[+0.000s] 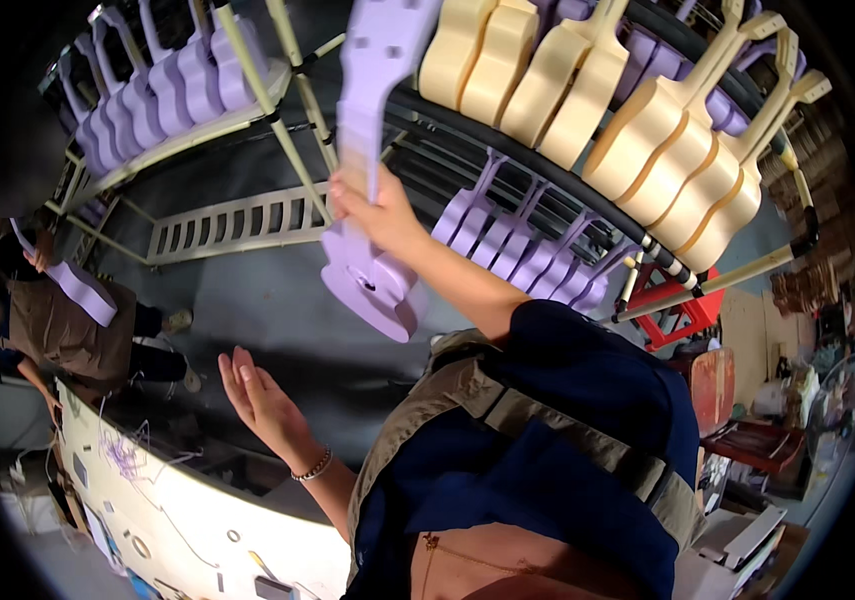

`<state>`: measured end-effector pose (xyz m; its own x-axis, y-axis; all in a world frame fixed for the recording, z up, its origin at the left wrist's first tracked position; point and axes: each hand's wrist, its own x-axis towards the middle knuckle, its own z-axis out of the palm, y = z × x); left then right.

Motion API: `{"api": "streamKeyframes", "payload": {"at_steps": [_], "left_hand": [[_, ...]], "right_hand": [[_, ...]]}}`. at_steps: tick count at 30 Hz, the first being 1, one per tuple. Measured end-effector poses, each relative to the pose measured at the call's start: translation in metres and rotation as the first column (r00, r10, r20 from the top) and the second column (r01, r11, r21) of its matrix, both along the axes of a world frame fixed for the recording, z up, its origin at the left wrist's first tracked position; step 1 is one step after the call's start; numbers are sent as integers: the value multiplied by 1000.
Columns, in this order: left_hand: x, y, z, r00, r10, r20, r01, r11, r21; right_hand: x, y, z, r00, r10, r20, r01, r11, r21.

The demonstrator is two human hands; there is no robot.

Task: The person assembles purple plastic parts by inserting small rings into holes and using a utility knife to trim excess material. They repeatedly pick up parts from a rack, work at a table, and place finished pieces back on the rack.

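Observation:
My right hand (379,212) is wrapped round the neck of a lavender ukulele (372,285). The instrument has no strings on it and stands nearly upright in the view, headstock up and body below my fist. Its neck is slightly blurred. My left hand (265,405), a beaded bracelet at the wrist, is held apart from the ukulele above the end of a white worktable (187,520). Its fingers are extended and nothing lies in the palm.
Racks hold lavender ukuleles (162,95) at upper left and cream ones (677,160) at upper right, with more lavender ones (527,245) below. At far left, a co-worker in a brown apron (67,330) holds another lavender ukulele (82,290). A red stand (682,310) is beside a chair (712,390).

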<state>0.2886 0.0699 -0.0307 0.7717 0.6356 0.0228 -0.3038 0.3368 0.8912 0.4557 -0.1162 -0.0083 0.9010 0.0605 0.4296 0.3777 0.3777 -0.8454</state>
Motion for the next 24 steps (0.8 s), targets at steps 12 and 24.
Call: {"api": "streamKeyframes", "payload": {"at_steps": [12, 24], "left_hand": [[47, -47, -19, 961, -260, -95, 260, 965, -6], [127, 5, -44, 986, 41, -163, -43, 999, -9]], "right_hand": [[72, -54, 104, 914, -314, 257, 264, 941, 213], [301, -45, 192, 870, -440, 221, 395, 892, 222]]}}
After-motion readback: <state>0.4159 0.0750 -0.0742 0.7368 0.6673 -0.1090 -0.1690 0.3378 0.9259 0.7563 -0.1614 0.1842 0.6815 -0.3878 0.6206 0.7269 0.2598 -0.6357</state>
